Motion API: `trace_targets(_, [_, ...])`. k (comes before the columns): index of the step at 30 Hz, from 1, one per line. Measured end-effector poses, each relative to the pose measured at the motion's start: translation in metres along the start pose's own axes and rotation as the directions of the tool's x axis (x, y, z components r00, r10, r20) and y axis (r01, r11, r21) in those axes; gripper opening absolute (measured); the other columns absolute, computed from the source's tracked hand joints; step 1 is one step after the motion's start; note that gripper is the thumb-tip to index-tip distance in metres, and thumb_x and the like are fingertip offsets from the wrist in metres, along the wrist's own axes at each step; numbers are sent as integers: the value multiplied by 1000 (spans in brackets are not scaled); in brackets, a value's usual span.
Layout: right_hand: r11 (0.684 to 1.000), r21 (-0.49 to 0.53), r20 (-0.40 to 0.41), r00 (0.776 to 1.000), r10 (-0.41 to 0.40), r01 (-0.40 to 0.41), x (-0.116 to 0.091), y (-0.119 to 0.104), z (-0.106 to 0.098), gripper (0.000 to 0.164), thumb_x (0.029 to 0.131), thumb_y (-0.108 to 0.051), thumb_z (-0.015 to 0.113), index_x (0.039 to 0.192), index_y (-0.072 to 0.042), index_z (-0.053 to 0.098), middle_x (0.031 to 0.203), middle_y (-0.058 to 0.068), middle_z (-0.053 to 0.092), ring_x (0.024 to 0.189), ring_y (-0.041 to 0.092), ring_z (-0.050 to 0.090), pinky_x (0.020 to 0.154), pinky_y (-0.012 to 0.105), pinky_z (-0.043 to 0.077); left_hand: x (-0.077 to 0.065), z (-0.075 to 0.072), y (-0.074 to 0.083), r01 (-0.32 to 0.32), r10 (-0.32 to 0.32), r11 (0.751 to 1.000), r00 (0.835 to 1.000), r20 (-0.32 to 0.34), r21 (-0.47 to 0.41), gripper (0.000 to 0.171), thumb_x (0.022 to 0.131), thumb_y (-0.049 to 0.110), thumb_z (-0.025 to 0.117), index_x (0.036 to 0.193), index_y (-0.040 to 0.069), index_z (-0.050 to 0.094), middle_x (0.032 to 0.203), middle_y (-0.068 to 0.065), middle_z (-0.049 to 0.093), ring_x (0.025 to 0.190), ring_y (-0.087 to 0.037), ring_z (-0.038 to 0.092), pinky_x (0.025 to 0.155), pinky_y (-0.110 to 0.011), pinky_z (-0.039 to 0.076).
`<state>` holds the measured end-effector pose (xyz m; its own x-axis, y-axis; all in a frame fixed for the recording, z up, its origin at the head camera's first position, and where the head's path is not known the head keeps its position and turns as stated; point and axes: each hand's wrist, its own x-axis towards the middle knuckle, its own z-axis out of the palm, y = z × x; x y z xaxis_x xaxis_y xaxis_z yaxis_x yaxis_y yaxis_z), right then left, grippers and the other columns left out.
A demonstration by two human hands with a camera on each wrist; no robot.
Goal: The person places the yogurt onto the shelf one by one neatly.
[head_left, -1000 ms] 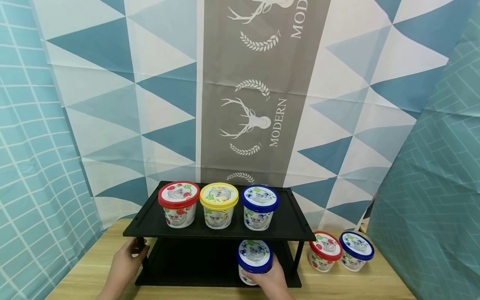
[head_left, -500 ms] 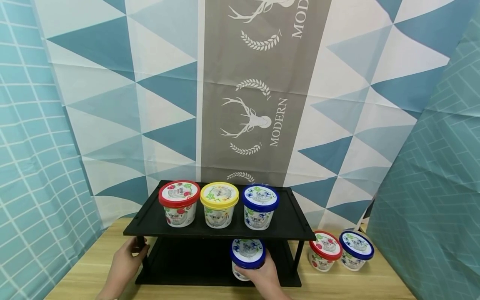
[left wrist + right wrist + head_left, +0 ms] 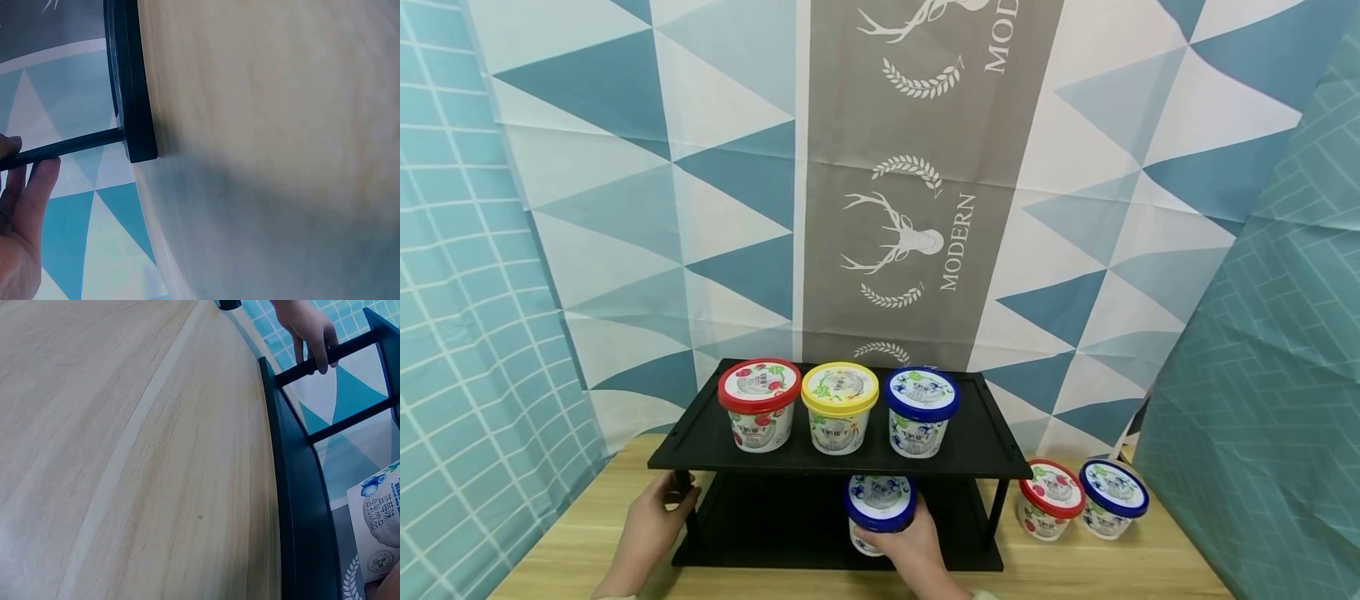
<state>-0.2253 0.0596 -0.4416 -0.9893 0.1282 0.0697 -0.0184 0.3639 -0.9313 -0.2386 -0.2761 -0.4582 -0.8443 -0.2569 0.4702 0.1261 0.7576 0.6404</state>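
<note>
My right hand [image 3: 913,542] grips a blue-lidded tub [image 3: 880,502], upright over the lower shelf [image 3: 775,525] of a black two-tier rack [image 3: 981,442]. In the right wrist view the tub's printed white side [image 3: 375,519] shows at the right edge; whether its base touches the shelf I cannot tell. At the rack's front left, my left hand [image 3: 651,521] holds a black post [image 3: 75,145] between thumb and fingers. On the top shelf stand a red-lidded tub [image 3: 760,404], a yellow-lidded tub [image 3: 840,408] and another blue-lidded tub [image 3: 921,412], side by side.
Right of the rack, a second red-lidded tub [image 3: 1051,500] and a further blue-lidded tub [image 3: 1112,498] stand on the wooden table [image 3: 1120,575]. Patterned cloth [image 3: 737,208] hangs behind the rack. The top shelf overhangs the right hand's tub closely.
My right hand has moved the blue-lidded tub leftward along the lower shelf. The left hand stays on the post, and the other tubs keep their places.
</note>
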Motion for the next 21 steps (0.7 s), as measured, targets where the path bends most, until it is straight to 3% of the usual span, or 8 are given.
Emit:
trace_targets(11, [998, 49, 21, 999, -36, 35, 2, -1, 8, 104, 47, -45, 83, 128, -3, 33, 120, 12, 50, 106, 27, 51, 89, 46, 45, 1, 1, -1, -29, 29, 999, 999, -17, 17, 15, 80, 9, 61, 93, 4, 57, 88, -9, 61, 73, -21, 61, 59, -22, 50])
trace_targets(21, [997, 57, 6, 999, -50, 49, 1, -6, 19, 104, 46, -43, 84, 128, -2, 34, 118, 12, 51, 106, 28, 51, 89, 46, 45, 0, -1, -1, -14, 14, 1000, 1000, 8, 8, 14, 81, 10, 60, 93, 4, 56, 86, -9, 60, 76, -24, 61, 59, -26, 50])
